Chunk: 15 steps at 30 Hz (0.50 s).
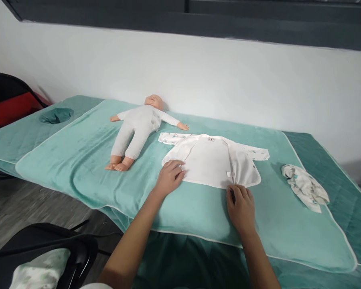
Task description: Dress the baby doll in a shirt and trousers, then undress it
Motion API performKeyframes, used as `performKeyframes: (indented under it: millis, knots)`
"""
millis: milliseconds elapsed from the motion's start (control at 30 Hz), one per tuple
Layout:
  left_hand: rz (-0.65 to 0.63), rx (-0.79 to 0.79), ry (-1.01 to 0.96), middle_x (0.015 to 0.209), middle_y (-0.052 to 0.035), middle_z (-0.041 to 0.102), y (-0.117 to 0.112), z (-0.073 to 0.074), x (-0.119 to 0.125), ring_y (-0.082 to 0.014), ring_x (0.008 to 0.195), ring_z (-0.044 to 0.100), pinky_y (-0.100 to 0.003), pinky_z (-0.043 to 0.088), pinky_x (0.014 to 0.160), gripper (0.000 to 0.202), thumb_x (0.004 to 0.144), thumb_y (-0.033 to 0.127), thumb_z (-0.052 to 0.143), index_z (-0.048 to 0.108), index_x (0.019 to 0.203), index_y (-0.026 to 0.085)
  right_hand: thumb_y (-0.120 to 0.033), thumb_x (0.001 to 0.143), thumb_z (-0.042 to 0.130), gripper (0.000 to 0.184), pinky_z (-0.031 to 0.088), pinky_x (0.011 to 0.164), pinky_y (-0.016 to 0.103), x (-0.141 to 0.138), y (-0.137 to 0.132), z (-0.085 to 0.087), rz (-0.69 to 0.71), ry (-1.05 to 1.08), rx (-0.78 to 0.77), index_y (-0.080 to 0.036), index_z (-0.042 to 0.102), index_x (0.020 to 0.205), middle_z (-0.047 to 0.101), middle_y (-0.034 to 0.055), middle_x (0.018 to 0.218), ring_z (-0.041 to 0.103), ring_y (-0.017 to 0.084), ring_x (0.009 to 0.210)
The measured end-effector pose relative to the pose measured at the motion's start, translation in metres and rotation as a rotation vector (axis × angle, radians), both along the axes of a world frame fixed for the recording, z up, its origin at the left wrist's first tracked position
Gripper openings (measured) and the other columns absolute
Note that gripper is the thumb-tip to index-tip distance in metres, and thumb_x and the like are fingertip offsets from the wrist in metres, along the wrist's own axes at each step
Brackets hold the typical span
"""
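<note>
A white baby shirt [209,160] lies spread open on the bed, its patterned sleeves stretched out to both sides. My left hand [171,176] rests with its fingers extended on the shirt's lower left front flap. At the bottom hem, near a small white tag, my right hand [242,206] has its fingers curled, with thumb and fingertips pinching the fabric edge. Beyond the shirt to the left, a baby doll [140,122] in a white bodysuit lies on its back, arms spread and feet toward me.
A crumpled patterned cloth [305,186] lies on the right of the green bed cover [87,160]. The bed has a face hole [56,115] at its left end, and a white wall [198,72] stands behind. A black chair [45,237] holding a patterned cloth [42,269] stands at lower left.
</note>
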<state>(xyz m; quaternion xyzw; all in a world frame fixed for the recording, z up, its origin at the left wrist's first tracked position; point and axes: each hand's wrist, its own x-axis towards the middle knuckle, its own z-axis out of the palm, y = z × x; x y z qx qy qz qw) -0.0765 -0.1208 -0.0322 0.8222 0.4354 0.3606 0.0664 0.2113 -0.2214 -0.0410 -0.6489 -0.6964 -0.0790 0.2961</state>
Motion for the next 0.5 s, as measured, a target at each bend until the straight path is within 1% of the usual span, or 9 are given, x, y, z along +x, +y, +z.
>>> performKeyframes:
  millis: [100, 200, 267, 300, 333, 400, 433, 467, 500]
  knots:
    - [0.005, 0.001, -0.034, 0.115, -0.0068, 0.072, 0.000, -0.001, -0.001, -0.0213, 0.106, 0.063, -0.041, 0.047, 0.089, 0.026, 0.097, 0.025, 0.053, 0.057, 0.072, 0.020, -0.026, 0.100, 0.052, 0.019, 0.047, 0.090, 0.043, 0.000, -0.002, 0.000, 0.004, 0.003, 0.012, -0.016, 0.066, 0.108, 0.068, 0.0115, 0.106, 0.057, 0.028, 0.099]
    - [0.021, 0.014, -0.090, 0.116, -0.0075, 0.072, 0.000, -0.003, -0.002, -0.0209, 0.106, 0.063, -0.041, 0.048, 0.091, 0.028, 0.098, 0.025, 0.052, 0.055, 0.071, 0.020, -0.026, 0.100, 0.051, 0.021, 0.048, 0.092, 0.046, 0.002, -0.004, -0.003, 0.018, 0.042, 0.033, -0.016, 0.066, 0.109, 0.068, 0.0129, 0.108, 0.058, 0.028, 0.101]
    - [0.040, 0.017, -0.135, 0.114, -0.0082, 0.072, -0.001, -0.004, -0.003, -0.0205, 0.106, 0.063, -0.041, 0.049, 0.093, 0.028, 0.098, 0.026, 0.052, 0.055, 0.071, 0.020, -0.029, 0.100, 0.051, 0.023, 0.049, 0.094, 0.048, 0.000, -0.004, -0.003, 0.031, 0.127, 0.044, -0.016, 0.067, 0.111, 0.069, 0.0138, 0.111, 0.059, 0.029, 0.104]
    - [0.052, 0.014, -0.159, 0.112, -0.0083, 0.072, -0.001, -0.004, -0.004, -0.0202, 0.105, 0.064, -0.040, 0.049, 0.093, 0.028, 0.098, 0.026, 0.051, 0.055, 0.070, 0.020, -0.031, 0.100, 0.051, 0.024, 0.049, 0.094, 0.049, -0.003, -0.003, 0.000, 0.040, 0.200, 0.047, -0.017, 0.067, 0.111, 0.069, 0.0139, 0.112, 0.060, 0.029, 0.106]
    - [0.068, 0.010, -0.185, 0.110, -0.0083, 0.072, 0.000, -0.005, -0.004, -0.0197, 0.104, 0.064, -0.040, 0.050, 0.094, 0.029, 0.098, 0.027, 0.051, 0.056, 0.070, 0.020, -0.033, 0.099, 0.052, 0.025, 0.050, 0.095, 0.048, -0.009, -0.003, 0.006, 0.060, 0.292, 0.038, -0.017, 0.068, 0.112, 0.069, 0.0135, 0.113, 0.061, 0.028, 0.107]
    - [0.115, 0.003, -0.246, 0.105, -0.0080, 0.072, 0.000, -0.005, -0.005, -0.0188, 0.101, 0.064, -0.038, 0.051, 0.093, 0.031, 0.099, 0.028, 0.049, 0.055, 0.069, 0.021, -0.036, 0.100, 0.051, 0.027, 0.054, 0.094, 0.045, -0.028, -0.006, 0.030, 0.174, 0.507, -0.037, -0.020, 0.069, 0.111, 0.071, 0.0114, 0.113, 0.065, 0.026, 0.107]
    - [0.141, 0.000, -0.279, 0.103, -0.0079, 0.072, 0.000, -0.005, -0.006, -0.0184, 0.100, 0.065, -0.037, 0.051, 0.092, 0.032, 0.099, 0.029, 0.049, 0.055, 0.069, 0.021, -0.036, 0.101, 0.050, 0.027, 0.055, 0.094, 0.041, -0.041, -0.008, 0.046, 0.290, 0.606, -0.139, -0.021, 0.070, 0.112, 0.073, 0.0095, 0.113, 0.068, 0.024, 0.106]
    - [0.169, -0.003, -0.313, 0.101, -0.0078, 0.072, 0.000, -0.005, -0.007, -0.0180, 0.098, 0.065, -0.037, 0.052, 0.091, 0.032, 0.100, 0.030, 0.048, 0.055, 0.070, 0.021, -0.035, 0.102, 0.047, 0.028, 0.057, 0.092, 0.037, -0.055, -0.012, 0.065, 0.458, 0.684, -0.255, -0.023, 0.071, 0.111, 0.074, 0.0078, 0.111, 0.069, 0.022, 0.104]
    - [0.195, -0.006, -0.346, 0.099, -0.0077, 0.072, 0.000, -0.004, -0.008, -0.0177, 0.097, 0.065, -0.036, 0.052, 0.089, 0.032, 0.100, 0.030, 0.048, 0.055, 0.070, 0.021, -0.036, 0.104, 0.046, 0.030, 0.058, 0.091, 0.034, -0.069, -0.017, 0.083, 0.665, 0.721, -0.380, -0.024, 0.072, 0.110, 0.075, 0.0065, 0.110, 0.070, 0.020, 0.103]
